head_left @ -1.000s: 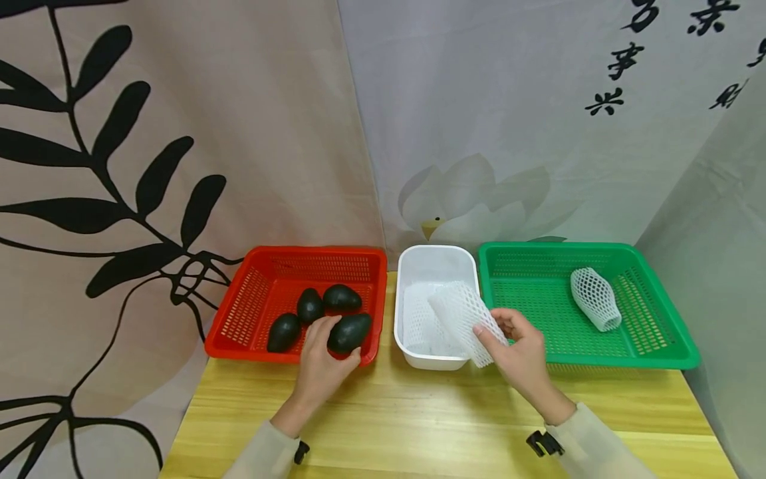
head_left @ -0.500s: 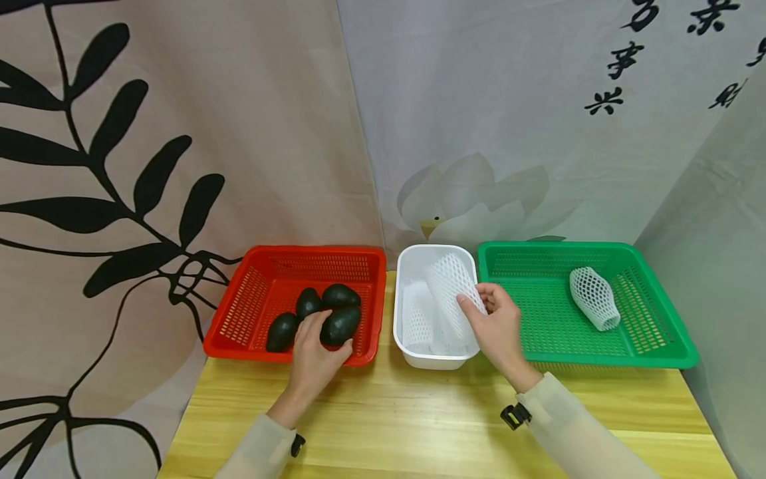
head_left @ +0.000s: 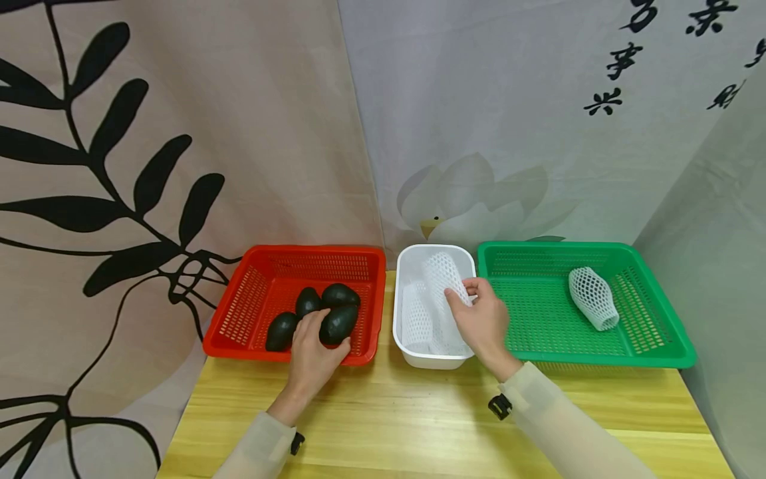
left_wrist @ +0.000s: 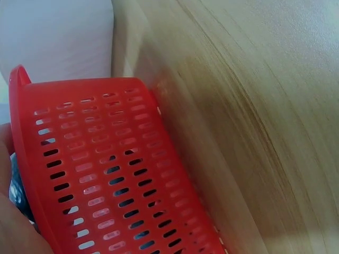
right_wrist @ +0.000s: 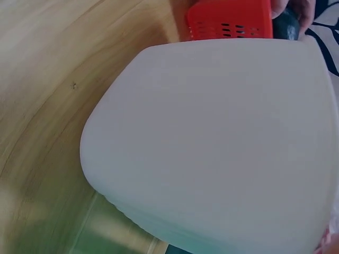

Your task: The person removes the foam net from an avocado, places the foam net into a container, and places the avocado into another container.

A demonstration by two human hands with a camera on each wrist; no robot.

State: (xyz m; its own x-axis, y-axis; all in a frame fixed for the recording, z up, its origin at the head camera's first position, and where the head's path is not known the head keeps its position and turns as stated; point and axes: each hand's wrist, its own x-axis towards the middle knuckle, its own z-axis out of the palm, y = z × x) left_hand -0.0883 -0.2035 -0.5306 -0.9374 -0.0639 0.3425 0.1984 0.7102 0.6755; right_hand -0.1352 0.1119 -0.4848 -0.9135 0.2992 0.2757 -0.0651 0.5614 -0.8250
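My left hand (head_left: 314,356) grips a dark green avocado (head_left: 340,324) at the front right of the red basket (head_left: 317,250), thumb on its near side. Several other avocados (head_left: 282,332) lie around it. Over the white tub (head_left: 433,362), my right hand (head_left: 483,324) pinches a white foam net sleeve (head_left: 441,269) between thumb and fingers. More white netting (head_left: 415,319) lies in the tub below. The left wrist view shows mostly the basket's slotted wall (left_wrist: 106,159); the right wrist view is mostly filled by the tub's outer wall (right_wrist: 212,143), which hides the right fingers.
On the right stands a green basket (head_left: 526,339), holding a net-wrapped item (head_left: 594,298). All three containers sit side by side on a wooden table (head_left: 407,426). Printed cloth (head_left: 269,133) hangs behind them.
My right hand has moved left and slightly up, bringing the net sleeve from the tub's right front edge to over its middle. The left hand and its avocado have shifted slightly left and up.
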